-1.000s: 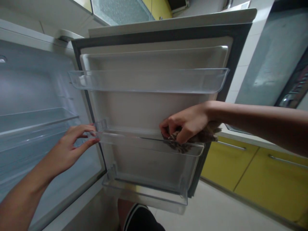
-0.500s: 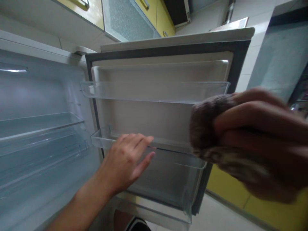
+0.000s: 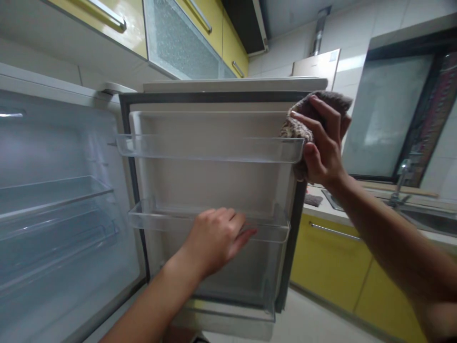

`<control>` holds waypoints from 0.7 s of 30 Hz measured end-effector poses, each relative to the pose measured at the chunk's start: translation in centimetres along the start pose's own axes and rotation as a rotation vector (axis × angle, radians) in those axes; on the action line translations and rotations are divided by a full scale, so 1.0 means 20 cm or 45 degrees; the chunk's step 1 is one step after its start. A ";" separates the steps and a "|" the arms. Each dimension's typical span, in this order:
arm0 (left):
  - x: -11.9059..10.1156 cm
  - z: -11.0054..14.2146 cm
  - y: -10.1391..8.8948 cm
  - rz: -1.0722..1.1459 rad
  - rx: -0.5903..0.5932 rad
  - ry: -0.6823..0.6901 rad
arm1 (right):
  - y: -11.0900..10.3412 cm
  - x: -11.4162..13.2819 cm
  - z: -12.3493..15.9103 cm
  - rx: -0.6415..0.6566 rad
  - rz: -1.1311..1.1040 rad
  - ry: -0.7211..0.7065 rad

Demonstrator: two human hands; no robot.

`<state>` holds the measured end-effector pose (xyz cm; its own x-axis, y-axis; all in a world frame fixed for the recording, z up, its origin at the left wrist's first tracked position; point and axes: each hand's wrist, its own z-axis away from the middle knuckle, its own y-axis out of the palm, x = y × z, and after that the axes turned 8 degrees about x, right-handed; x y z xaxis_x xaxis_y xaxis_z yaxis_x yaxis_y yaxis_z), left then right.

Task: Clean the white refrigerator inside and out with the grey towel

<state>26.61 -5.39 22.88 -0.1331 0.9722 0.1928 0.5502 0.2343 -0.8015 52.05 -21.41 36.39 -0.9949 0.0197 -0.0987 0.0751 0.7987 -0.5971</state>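
Observation:
My right hand (image 3: 326, 147) is closed on a brown fluffy cloth (image 3: 330, 101), its fingers spread over it. It presses the cloth around the upper right edge of the open refrigerator door (image 3: 210, 183), beside the end of the top clear door bin (image 3: 210, 148). My left hand (image 3: 217, 240) is at the middle clear door bin (image 3: 160, 220), fingers curled over its front rim and thumb on the outer side. The fingertips are partly hidden. A larger clear bin (image 3: 232, 321) is at the bottom of the door.
At left, the refrigerator interior (image 3: 53, 147) shows a glass shelf (image 3: 53, 193). Yellow cabinets (image 3: 328, 257) and a counter with a sink (image 3: 428, 216) stand at right. Another dark cloth (image 3: 313, 200) lies on the counter. Yellow wall cabinets (image 3: 235, 43) hang above.
My right hand has moved the cloth from in front of the door up to its upper right edge. My left hand has shifted right along the middle bin, its fingers now curled over the rim.

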 end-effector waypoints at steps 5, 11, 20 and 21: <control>0.01 -0.12 0.08 -0.043 0.052 -0.084 | 0.26 -0.08 0.11 -0.481 -0.001 0.049; 0.04 -0.26 0.17 -0.080 0.120 -0.159 | 0.76 -0.26 0.53 -0.335 -0.426 0.413; 0.07 -0.35 0.25 -0.137 0.093 -0.165 | 1.21 -0.33 0.90 -0.312 -0.672 0.726; 0.09 -0.34 0.24 -0.148 0.103 -0.136 | 1.21 -0.36 0.86 -0.313 -0.684 0.725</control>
<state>34.67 -2.48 23.16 -0.2815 0.9318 0.2290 0.4583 0.3402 -0.8211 62.08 -12.57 9.04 -0.7775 -0.1537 0.6098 -0.3726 0.8937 -0.2498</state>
